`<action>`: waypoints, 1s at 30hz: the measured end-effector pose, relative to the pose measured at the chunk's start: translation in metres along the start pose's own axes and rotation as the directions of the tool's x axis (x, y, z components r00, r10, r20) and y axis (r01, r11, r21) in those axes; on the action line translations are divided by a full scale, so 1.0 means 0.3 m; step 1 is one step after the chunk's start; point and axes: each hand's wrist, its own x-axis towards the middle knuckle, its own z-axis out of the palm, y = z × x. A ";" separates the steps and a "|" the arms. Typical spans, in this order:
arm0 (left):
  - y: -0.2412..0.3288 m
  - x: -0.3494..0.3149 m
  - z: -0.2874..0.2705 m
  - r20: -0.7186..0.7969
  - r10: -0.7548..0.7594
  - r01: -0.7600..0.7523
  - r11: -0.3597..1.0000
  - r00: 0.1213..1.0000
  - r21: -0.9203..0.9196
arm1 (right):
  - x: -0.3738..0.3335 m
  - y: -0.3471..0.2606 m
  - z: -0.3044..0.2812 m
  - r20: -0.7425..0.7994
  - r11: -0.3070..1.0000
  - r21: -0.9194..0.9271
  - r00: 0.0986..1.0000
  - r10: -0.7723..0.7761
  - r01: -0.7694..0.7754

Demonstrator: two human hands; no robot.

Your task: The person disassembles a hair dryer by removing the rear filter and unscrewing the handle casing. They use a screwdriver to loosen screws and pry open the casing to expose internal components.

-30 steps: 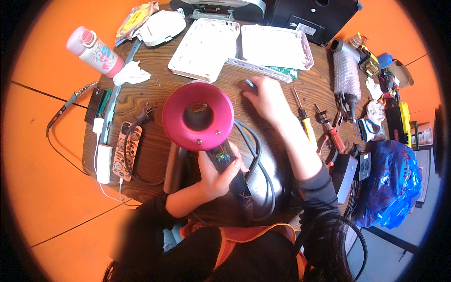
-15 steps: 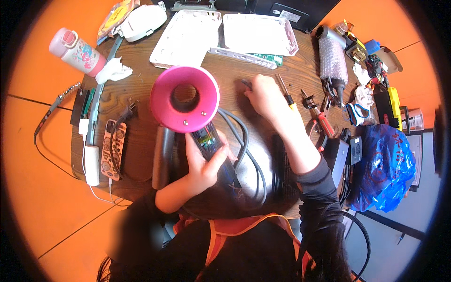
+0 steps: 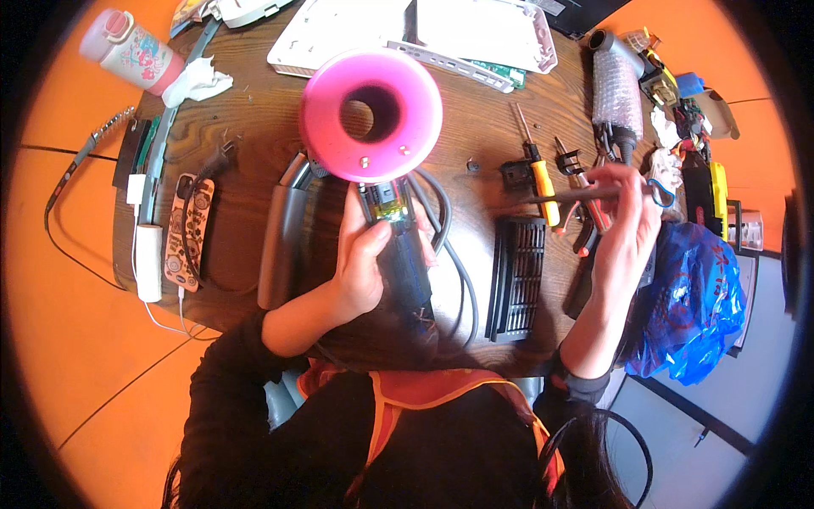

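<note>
My left hand [image 3: 365, 254] is wrapped round the handle of a hair dryer [image 3: 318, 106] with a round pink head. The handle's outer cover is off, so a small circuit board shows under my thumb. Below the handle, a thick grey cord [image 3: 462, 284] loops over the table. The dryer's grey tubular handle cover [image 3: 284, 242] lies just left of my left hand. At the right, my right hand [image 3: 626, 216] grips a slim dark screwdriver [image 3: 581, 195] between its fingers, its tip pointing left and blurred. Below that tip sits a black slotted bit case [image 3: 519, 280].
A yellow-handled screwdriver [image 3: 543, 182] and red-handled pliers [image 3: 593, 212] lie near my right hand. A blue plastic bag [image 3: 691, 305] bulges at the right edge. White plastic housings [image 3: 339, 34] stand at the back; a phone [image 3: 186, 233] and a pink-topped bottle [image 3: 136, 55] are left.
My right hand has swung from beside the dryer to the right, and the screwdriver in it now shows lengthwise. The dryer stays in my left hand. The whole view has shifted.
</note>
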 end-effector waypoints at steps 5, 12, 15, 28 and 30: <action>0.016 0.001 0.015 -0.051 -0.101 0.108 0.984 0.994 0.141 | -0.107 0.044 0.007 -0.185 0.867 0.485 0.982 -0.028 0.116; 0.029 0.011 0.023 -0.083 -0.178 0.195 0.933 0.980 0.303 | -0.200 0.049 0.036 -0.053 0.686 0.712 0.985 -0.161 0.151; 0.033 0.014 0.018 -0.074 -0.238 0.249 0.908 0.968 0.337 | -0.209 0.044 0.068 -0.053 0.685 0.712 0.984 -0.167 0.155; 0.028 0.004 0.020 -0.007 -0.369 0.367 0.923 0.929 0.118 | -0.250 0.015 0.097 -0.120 0.804 0.512 0.952 -0.282 0.302; 0.023 0.001 0.020 0.003 -0.357 0.351 0.921 0.934 0.171 | -0.231 0.002 0.091 -0.043 0.823 0.465 0.937 -0.347 0.326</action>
